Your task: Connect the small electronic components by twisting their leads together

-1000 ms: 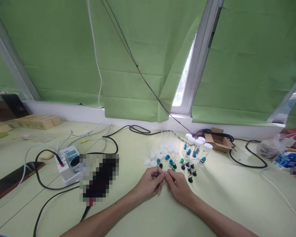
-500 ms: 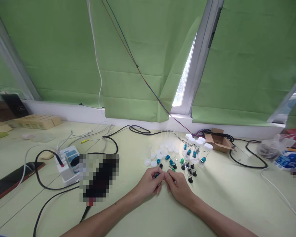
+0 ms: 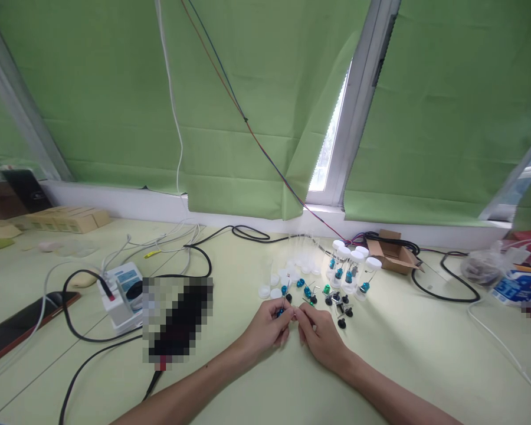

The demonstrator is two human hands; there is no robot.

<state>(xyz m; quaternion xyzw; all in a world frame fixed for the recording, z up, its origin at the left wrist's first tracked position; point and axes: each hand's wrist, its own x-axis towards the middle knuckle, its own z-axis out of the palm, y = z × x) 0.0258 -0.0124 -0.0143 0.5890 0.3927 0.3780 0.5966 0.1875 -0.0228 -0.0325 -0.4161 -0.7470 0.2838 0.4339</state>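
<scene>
My left hand (image 3: pixel 266 326) is closed on a small blue part with a thin metal rod (image 3: pixel 280 312), pinched between thumb and fingers with the rod pointing up. My right hand (image 3: pixel 321 333) meets it at the fingertips, its thumb and forefinger pressed together; what they grip is too small to make out. Just beyond the hands lie loose blue parts (image 3: pixel 308 291), a green part (image 3: pixel 326 288) and several black round-headed pieces (image 3: pixel 341 323) with metal stems. White caps (image 3: pixel 275 293) sit beyond my left fingers.
Several capped clear tubes (image 3: pixel 364 287) holding blue parts stand at the right, before an open cardboard box (image 3: pixel 392 260). Uncapped clear tubes (image 3: pixel 310 251) stand farther back. At left are a power strip (image 3: pixel 121 304), black cables (image 3: pixel 82 337) and a blurred dark object (image 3: pixel 181 321).
The metal rod in my left hand now rises higher and more plainly above the fingers. Both hands stay in nearly the same place, fingertips together.
</scene>
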